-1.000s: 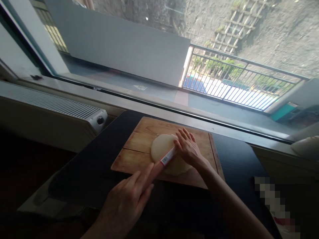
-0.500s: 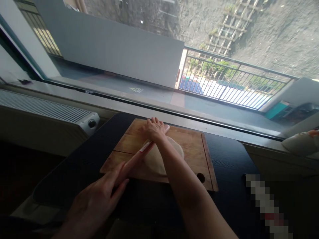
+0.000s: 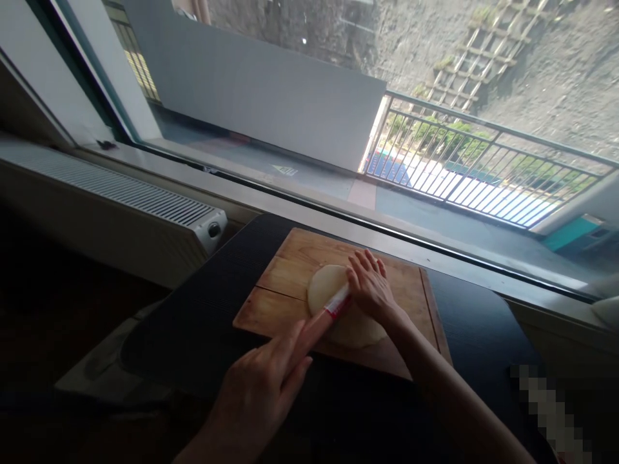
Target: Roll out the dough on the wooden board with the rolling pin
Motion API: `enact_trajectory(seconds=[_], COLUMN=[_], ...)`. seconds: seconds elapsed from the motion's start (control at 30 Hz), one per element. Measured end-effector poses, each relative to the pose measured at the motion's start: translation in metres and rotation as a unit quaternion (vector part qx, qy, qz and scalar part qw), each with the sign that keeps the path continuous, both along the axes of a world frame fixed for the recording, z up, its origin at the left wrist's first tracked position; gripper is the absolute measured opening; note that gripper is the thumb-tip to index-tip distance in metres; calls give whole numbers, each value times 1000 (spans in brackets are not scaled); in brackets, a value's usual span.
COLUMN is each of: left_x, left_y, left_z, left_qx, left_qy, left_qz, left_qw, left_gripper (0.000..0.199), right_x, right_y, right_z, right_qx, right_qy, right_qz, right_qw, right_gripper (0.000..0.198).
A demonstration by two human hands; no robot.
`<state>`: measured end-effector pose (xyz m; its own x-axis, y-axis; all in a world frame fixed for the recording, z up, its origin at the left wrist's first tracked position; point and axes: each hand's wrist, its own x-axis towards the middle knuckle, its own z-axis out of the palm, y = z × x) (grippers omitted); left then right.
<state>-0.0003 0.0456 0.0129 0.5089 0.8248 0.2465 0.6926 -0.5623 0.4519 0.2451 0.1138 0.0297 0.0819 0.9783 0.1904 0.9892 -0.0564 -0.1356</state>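
My station: a room, apparently domestic. Evidence: one panel radiator (image 3: 120,206), one windowsill (image 3: 387,241), one black table (image 3: 193,309), one wooden cutting board (image 3: 285,258), my dough (image 3: 323,285), my rolling pin (image 3: 313,330).

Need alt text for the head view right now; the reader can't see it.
A person's left hand grips the near end of a rolling pin while the right hand rests on its far part, over a round of pale dough on a wooden board. The board sits on a dark table beside a windowsill, with a radiator to the left.

Dough (image 3: 323,289) on board (image 3: 283,267), board on table (image 3: 207,303), radiator (image 3: 120,222) left.
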Motion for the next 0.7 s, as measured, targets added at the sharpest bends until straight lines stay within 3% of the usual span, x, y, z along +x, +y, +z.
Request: enact_trajectory(seconds=[0.13, 0.23, 0.33, 0.53, 0.6, 0.7], left_x=[-12, -14, -7, 22, 24, 18], left_y=[7, 3, -6, -22, -21, -16], left_z=[3, 7, 7, 5, 5, 2], left_qx=[-37, -51, -46, -55, -58, -68], left_qy=[44, 52, 19, -50, -69, -74], left_qz=[85, 96, 42, -99, -104, -54], left_qw=[995, 993, 998, 992, 991, 993], left_gripper=[44, 44, 51, 66, 65, 60], right_x=[-49, -66, -49, 26, 32, 12], right_y=[79, 99, 74, -20, -27, -2], right_z=[14, 18, 13, -5, -7, -2], right_qx=[-63, -59, -28, 2, 7, -3], right_qy=[4, 6, 16, 52, 55, 52], right_qz=[31, 42, 41, 23, 11, 23], right_qw=[998, 997, 999, 998, 998, 998], right_gripper=[47, 50, 51, 44, 44, 42])
